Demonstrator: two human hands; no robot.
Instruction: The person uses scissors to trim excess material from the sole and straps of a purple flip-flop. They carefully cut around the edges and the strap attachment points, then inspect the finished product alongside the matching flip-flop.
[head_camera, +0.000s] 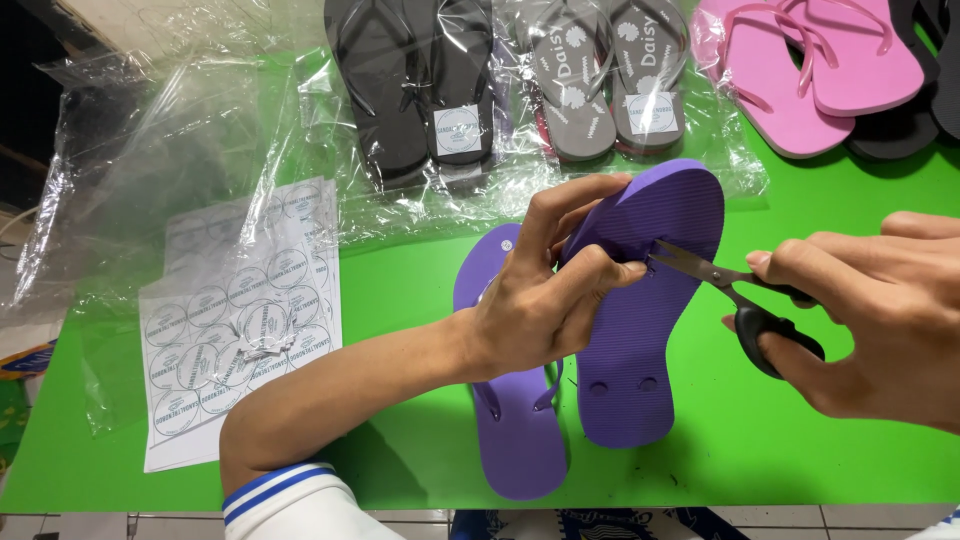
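The left hand gripped a purple flip-flop turned sole-up, fingers curled over its left edge near the toe end, the thumb pressed on the sole. The sandal lay tilted, its heel resting on the green table near the front edge, its toe raised toward the far side. A second purple flip-flop lay strap-up just to its left, partly under the left wrist, the two touching or nearly so. The right hand was closed round the black handles of small scissors, whose blades stood slightly apart with their tips against the upturned sole, just beside the left index fingertip. Along the far edge of the table lay bagged pairs in clear plastic: black flip-flops, grey flip-flops and, at the far right corner, pink flip-flops over dark ones. A sticker sheet of round labels lay at the left of the table, partly under loose clear plastic bags. A white cuff with blue stripes showed on the left forearm at the front edge.
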